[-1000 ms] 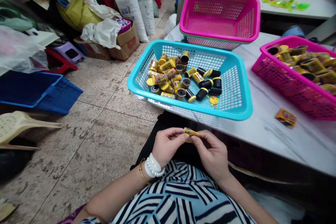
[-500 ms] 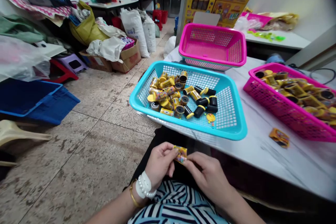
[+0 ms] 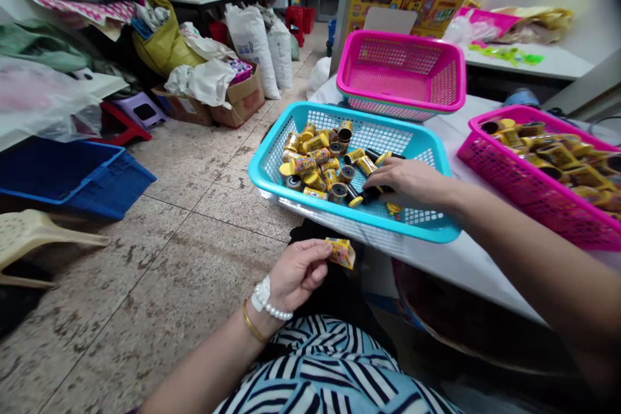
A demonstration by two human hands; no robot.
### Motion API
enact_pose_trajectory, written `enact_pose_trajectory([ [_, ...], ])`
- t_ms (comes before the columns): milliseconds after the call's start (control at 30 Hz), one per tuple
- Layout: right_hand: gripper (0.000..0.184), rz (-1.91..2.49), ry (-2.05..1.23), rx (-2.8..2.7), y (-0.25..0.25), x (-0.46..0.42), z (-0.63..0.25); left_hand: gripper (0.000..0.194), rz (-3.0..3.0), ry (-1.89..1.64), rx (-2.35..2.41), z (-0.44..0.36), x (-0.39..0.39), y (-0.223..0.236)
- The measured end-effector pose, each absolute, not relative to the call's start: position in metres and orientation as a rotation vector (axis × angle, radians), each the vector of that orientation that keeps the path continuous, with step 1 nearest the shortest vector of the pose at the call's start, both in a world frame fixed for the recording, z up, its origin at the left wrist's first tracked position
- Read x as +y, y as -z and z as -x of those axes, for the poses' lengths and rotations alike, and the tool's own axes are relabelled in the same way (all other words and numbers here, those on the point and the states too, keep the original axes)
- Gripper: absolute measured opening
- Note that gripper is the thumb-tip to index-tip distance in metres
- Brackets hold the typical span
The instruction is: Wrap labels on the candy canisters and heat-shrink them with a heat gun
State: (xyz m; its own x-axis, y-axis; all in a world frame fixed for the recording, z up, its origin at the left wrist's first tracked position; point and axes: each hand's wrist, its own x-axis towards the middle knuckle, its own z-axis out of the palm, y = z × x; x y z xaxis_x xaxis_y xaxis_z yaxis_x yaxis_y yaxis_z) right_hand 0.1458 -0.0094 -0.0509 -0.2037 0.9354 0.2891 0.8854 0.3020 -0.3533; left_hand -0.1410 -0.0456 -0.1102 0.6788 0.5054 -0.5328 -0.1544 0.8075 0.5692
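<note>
A yellow wrapper (image 3: 341, 253) is pinched by the left hand (image 3: 298, 272). Black tubes (image 3: 371, 195) in the blue basket (image 3: 412, 228), under the bent right hand (image 3: 412, 182), seem to be reached for; whether one is held cannot be told. A snug pinch seems needed.

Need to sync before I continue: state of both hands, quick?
Left hand: closed, pinching a yellow printed sleeve.
Right hand: reaching into the blue basket, among black canisters; grip cannot be told.
</note>
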Motion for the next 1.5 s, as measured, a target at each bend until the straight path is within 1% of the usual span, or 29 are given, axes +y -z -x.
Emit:
enact_pose_trajectory([
  [67, 0.033, 1.575, -0.324, -2.21, 0.043, -0.019, -0.145, 0.029, -0.493, -0.426, 0.742, 0.142, -0.043, 0.111],
  [100, 0.034, 1.573, -0.352, -2.224, 0.035, -0.028, -0.144, 0.028, -0.482, -0.438, 0.744, 0.142, -0.042, 0.112],
  [233, 0.035, 1.594, -0.381, -1.88, 0.001, -0.083, -0.131, 0.026, -0.448, -0.447, 0.74, 0.139, -0.044, 0.118],
  [300, 0.034, 1.563, -0.439, -1.829, -0.003, -0.112, -0.116, 0.026, -0.434, -0.44, 0.737, 0.135, -0.047, 0.12],
  [367, 0.038, 1.55, -0.525, -1.791, 0.005, -0.136, -0.098, 0.028, -0.423, -0.425, 0.727, 0.13, -0.05, 0.121],
  [433, 0.046, 1.573, -0.644, -1.697, 0.021, -0.153, -0.08, 0.029, -0.421, -0.398, 0.707, 0.127, -0.053, 0.12],
  [500, 0.05, 1.589, -0.764, -1.561, 0.04, -0.163, -0.066, 0.03, -0.428, -0.37, 0.687, 0.124, -0.056, 0.119],
  [600, 0.045, 1.581, -0.84, -1.367, 0.058, -0.169, -0.054, 0.028, -0.443, -0.352, 0.673, 0.122, -0.058, 0.116],
  [767, 0.042, 1.615, -0.923, -1.265, 0.064, -0.169, -0.053, 0.027, -0.45, -0.36, 0.652, 0.12, -0.058, 0.111],
  [867, 0.043, 1.7, -0.929, -1.328, 0.067, -0.168, -0.056, 0.028, -0.478, -0.371, 0.652, 0.12, -0.058, 0.112],
  [1033, 0.043, 1.714, -0.807, -1.526, 0.068, -0.165, -0.054, 0.032, -0.581, -0.387, 0.69, 0.121, -0.059, 0.117],
  [1233, 0.028, 1.674, -0.631, -1.424, 0.072, -0.164, -0.044, 0.038, -0.759, -0.449, 0.77, 0.127, -0.066, 0.114],
  [1367, 0.024, 1.606, -0.648, -1.335, 0.083, -0.17, -0.041, 0.038, -0.87, -0.547, 0.837, 0.136, -0.068, 0.117],
  [1433, 0.025, 1.561, -0.655, -1.36, 0.087, -0.173, -0.042, 0.051, -0.89, -0.558, 0.784, 0.14, -0.065, 0.12],
  [1500, 0.028, 1.529, -0.662, -1.436, 0.09, -0.175, -0.043, 0.063, -0.918, -0.466, 0.66, 0.143, -0.06, 0.122],
])
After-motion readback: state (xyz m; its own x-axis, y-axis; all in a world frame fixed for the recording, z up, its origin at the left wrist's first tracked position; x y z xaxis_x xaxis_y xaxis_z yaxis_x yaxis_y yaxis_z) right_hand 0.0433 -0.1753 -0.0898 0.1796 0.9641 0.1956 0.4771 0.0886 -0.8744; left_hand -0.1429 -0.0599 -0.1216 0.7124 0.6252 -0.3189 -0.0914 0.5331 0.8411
